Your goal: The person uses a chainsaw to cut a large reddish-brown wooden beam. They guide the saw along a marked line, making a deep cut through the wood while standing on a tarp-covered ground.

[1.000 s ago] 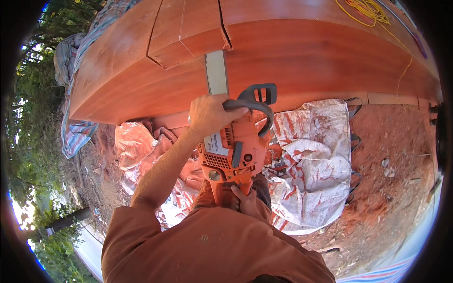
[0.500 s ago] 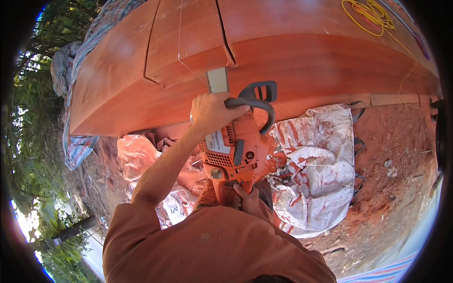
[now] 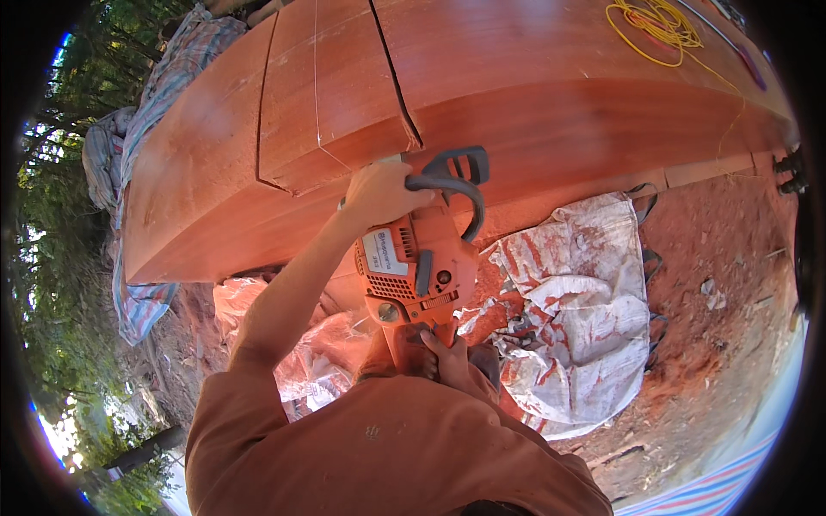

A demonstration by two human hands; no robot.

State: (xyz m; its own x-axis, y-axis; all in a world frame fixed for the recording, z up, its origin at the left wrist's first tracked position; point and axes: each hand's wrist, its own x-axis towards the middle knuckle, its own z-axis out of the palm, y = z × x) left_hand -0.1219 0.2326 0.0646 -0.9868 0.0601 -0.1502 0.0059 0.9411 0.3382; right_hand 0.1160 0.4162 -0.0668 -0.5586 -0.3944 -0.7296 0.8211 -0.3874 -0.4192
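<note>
An orange chainsaw (image 3: 422, 284) is in front of my body, its guide bar toward the large reddish timber block (image 3: 516, 120). My left hand (image 3: 379, 196) is closed around the black front handle (image 3: 471, 206), beside the upright hand guard. Low and near my waist, my right hand (image 3: 447, 357) grips the rear handle; its fingers are partly hidden, so the trigger does not show. Only a short piece of bar shows past my left hand, at the timber's near face. Two dark cuts run across the timber's top, with a thin pale string (image 3: 317, 86) between them.
White sacks dusted with red sawdust (image 3: 576, 301) lie on the ground right of the saw, and others (image 3: 323, 353) lie to the left. A coil of yellow cord (image 3: 658, 30) rests on the timber. Striped sheeting (image 3: 146, 301) hangs at its left end, near trees.
Less of the guide bar shows beyond my left hand than before. The timber's left end and cuts appear slightly lower in view. Both hands have kept their hold on the chainsaw.
</note>
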